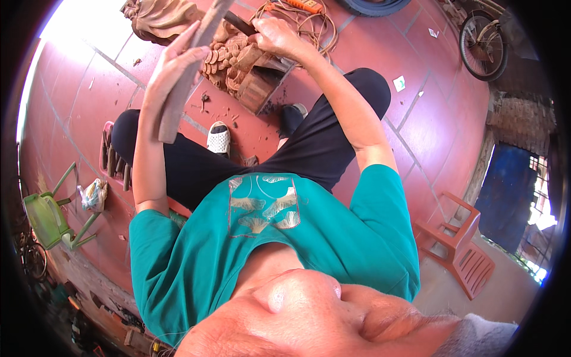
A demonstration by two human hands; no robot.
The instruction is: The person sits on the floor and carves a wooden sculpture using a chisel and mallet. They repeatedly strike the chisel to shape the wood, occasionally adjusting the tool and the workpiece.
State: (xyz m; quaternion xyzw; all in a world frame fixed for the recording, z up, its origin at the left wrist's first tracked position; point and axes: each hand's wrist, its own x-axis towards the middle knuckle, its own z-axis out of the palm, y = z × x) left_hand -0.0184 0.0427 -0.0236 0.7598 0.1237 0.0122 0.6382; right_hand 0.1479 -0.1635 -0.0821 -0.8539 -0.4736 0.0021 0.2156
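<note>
Face point(303, 312) nearest | left hand point(168, 66) gripping wooden bar point(183, 101) | right hand point(276, 39) clamped on dark tool point(238, 23) | carved wood point(237, 66) (brown) between hands

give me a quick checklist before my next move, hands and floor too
1. Right hand closed on the dark rod: ok
2. Wooden bat in left hand: ok, though firmness of grip can't be seen
3. Carving steady: cannot tell, nothing shows how it's secured
4. White shoe apart from carving: ok
5. Floor swept: not ok, wood chips scattered
6. Gloves on: not ok, both hands bare
</note>
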